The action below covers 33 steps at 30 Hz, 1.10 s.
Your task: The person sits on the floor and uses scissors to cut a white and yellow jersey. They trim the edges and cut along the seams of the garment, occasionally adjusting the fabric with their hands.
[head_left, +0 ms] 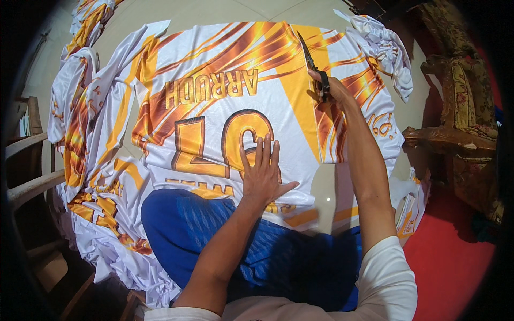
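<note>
Pale floor tiles [214,12] lie under a spread white, orange and yellow fabric panel [211,101], with both hands over it.

Flat on the panel's near half, across a large printed numeral, rests the left hand [263,176], palm down, fingers spread, gripping nothing. Toward the panel's far right side, the right hand [334,92] has its fingers curled round the handles of dark scissors [322,85], whose blades point away from the person; how far apart the blades stand, I cannot tell. Left of the panel lies a rumpled heap of matching fabric [80,123]; beyond its far right corner, a crumpled white bundle [381,45]. Further right of the panel stands carved wooden furniture with floral upholstery [467,99], and nearer the person on that side, a red floor covering [447,257].
</note>
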Each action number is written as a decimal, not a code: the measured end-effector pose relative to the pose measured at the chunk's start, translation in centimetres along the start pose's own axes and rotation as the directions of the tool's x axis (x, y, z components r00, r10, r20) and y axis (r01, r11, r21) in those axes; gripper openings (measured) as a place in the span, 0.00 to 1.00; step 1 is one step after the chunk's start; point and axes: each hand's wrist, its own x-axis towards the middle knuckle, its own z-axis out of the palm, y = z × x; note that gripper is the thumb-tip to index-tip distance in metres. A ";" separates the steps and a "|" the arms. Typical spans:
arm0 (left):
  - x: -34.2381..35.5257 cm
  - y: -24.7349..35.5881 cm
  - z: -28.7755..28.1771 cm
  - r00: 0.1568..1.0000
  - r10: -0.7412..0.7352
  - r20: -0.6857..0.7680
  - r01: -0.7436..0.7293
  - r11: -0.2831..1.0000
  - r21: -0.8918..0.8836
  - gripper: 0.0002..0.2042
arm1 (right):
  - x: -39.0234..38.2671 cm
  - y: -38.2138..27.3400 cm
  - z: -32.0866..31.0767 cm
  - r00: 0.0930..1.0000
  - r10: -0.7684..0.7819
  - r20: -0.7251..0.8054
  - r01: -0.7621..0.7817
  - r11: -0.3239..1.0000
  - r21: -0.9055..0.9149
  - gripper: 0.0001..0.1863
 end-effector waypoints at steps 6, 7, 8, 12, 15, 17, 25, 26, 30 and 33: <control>-0.1 -0.1 -0.1 1.000 0.003 -0.012 -0.003 1.000 0.003 0.65 | 0.1 0.0 0.4 1.000 -0.004 0.019 0.002 0.992 0.129 0.28; -0.1 -0.1 -0.1 1.000 0.006 -0.018 -0.006 1.000 0.002 0.65 | 0.3 0.3 0.5 1.000 -0.006 0.014 0.004 0.986 0.169 0.28; 0.0 0.0 -0.1 1.000 0.009 -0.024 -0.009 1.000 0.000 0.65 | 0.6 0.6 0.4 1.000 -0.009 -0.003 0.009 0.984 0.179 0.27; 0.0 0.3 -0.5 1.000 0.003 0.001 -0.003 1.000 -0.019 0.62 | 0.7 0.9 0.2 0.999 -0.021 -0.045 0.028 0.986 0.164 0.26; -0.1 -0.1 -0.6 1.000 -0.012 0.005 0.012 1.000 -0.001 0.63 | -0.5 -0.3 1.0 0.999 0.023 -0.030 -0.020 0.996 0.092 0.26; 0.0 0.0 -0.3 1.000 0.004 -0.018 -0.004 1.000 0.025 0.65 | -0.5 -0.6 0.5 0.998 0.066 -0.023 -0.064 0.993 0.100 0.26; 0.0 0.0 0.1 1.000 0.009 -0.012 -0.009 1.000 0.020 0.65 | 2.3 -0.4 -0.7 0.996 0.058 0.062 -0.067 0.986 0.152 0.28; -0.1 0.0 0.1 1.000 0.008 -0.011 -0.008 1.000 0.021 0.65 | 2.3 -0.3 -0.6 0.997 0.054 0.049 -0.061 0.987 0.148 0.28; -0.1 -0.2 0.2 1.000 0.004 -0.009 -0.004 1.000 0.030 0.66 | 2.5 -0.4 -0.3 0.997 0.068 0.037 -0.071 0.992 0.107 0.30; 0.1 0.1 0.1 1.000 0.006 -0.001 -0.006 0.999 0.031 0.66 | 3.0 -0.1 -0.8 0.997 0.077 0.014 -0.078 0.993 0.089 0.30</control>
